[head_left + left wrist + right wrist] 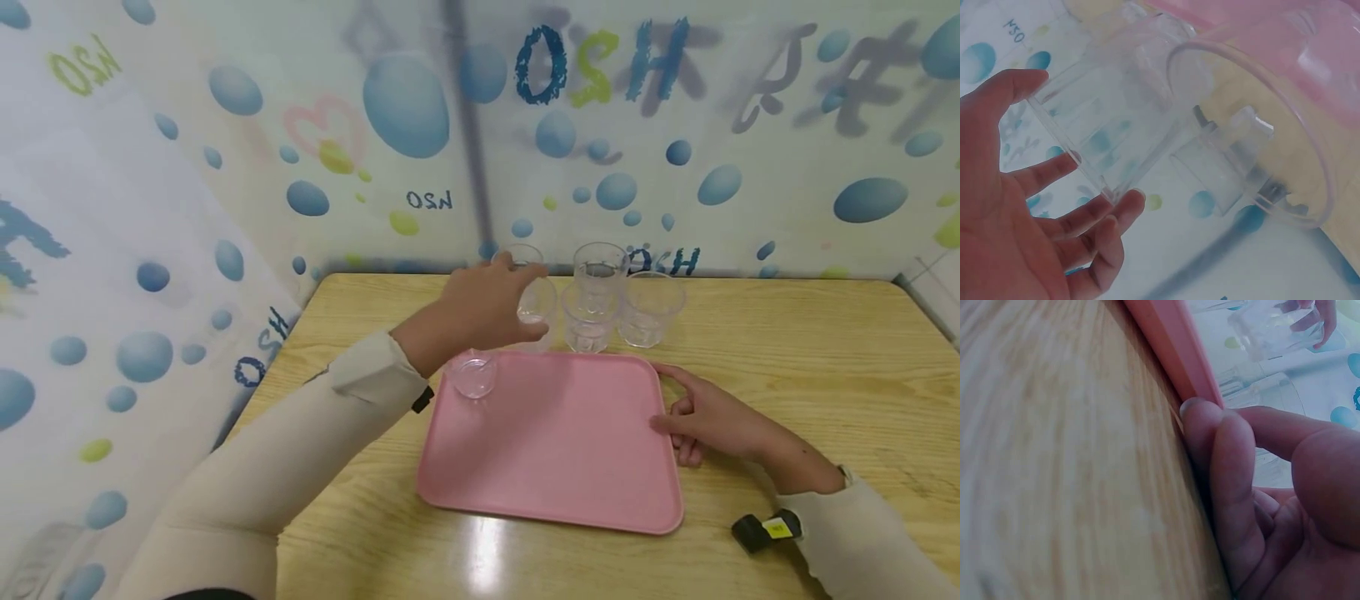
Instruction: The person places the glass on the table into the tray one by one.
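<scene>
My left hand (487, 307) reaches over the tray's far left corner and grips a clear cup (537, 307) by its rim. In the left wrist view the thumb and fingertips (1129, 199) lie around that rim. My right hand (708, 417) pinches the right edge of the pink tray (555, 442), thumb on top; its other fingers are partly hidden. Another clear cup (474, 377) stands in the tray's far left corner, under the left wrist. Its wide rim probably fills the right of the left wrist view.
Behind the tray stand several more clear cups (651, 308), close together near the table's back edge. The wooden table (810, 333) meets a wall covering (495, 167) printed with blue drops at its back and left.
</scene>
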{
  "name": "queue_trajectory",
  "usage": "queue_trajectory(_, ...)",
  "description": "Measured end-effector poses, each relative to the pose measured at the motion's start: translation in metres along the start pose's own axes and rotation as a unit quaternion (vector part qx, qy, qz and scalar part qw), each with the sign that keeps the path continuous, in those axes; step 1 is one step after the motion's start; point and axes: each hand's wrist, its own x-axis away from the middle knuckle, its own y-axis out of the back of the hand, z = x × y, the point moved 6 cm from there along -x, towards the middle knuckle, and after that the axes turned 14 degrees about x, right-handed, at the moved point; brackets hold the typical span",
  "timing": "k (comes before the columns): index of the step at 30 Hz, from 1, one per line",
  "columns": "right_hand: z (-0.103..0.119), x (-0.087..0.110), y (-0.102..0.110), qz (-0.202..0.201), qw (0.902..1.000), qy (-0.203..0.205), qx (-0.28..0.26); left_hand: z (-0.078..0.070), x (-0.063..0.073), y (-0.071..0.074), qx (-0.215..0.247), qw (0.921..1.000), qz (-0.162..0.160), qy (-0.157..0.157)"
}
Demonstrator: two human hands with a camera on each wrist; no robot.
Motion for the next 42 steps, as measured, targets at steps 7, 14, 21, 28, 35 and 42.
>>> queue_trajectory(7,-0.004,0.000,0.001,0.002,1.0000,-0.007,-0.001,-0.008,0.021,0.005,-0.004,0.9998,-0.005,-0.018)
queue_trajectory(14,-0.003,-0.001,0.001,0.008,1.0000,-0.002,-0.005,-0.015,0.044,0.008,-0.017,0.9994,0.000,-0.030)
queue_trajectory(21,0.000,0.000,0.001,0.005,1.0000,0.001,-0.003,-0.018,0.074,0.005,-0.031,0.9978,-0.005,-0.058)
queue_trajectory(28,0.001,0.000,0.001,0.004,0.9999,0.007,-0.008,-0.015,0.099,0.003,-0.023,0.9970,-0.016,-0.072)
queue_trajectory(35,0.000,0.000,0.000,0.006,0.9999,0.010,-0.006,-0.006,0.116,-0.004,-0.011,0.9970,-0.019,-0.074)
queue_trajectory(42,-0.003,-0.001,0.000,0.005,1.0000,0.001,0.001,0.003,0.127,-0.012,-0.012,0.9979,-0.004,-0.063)
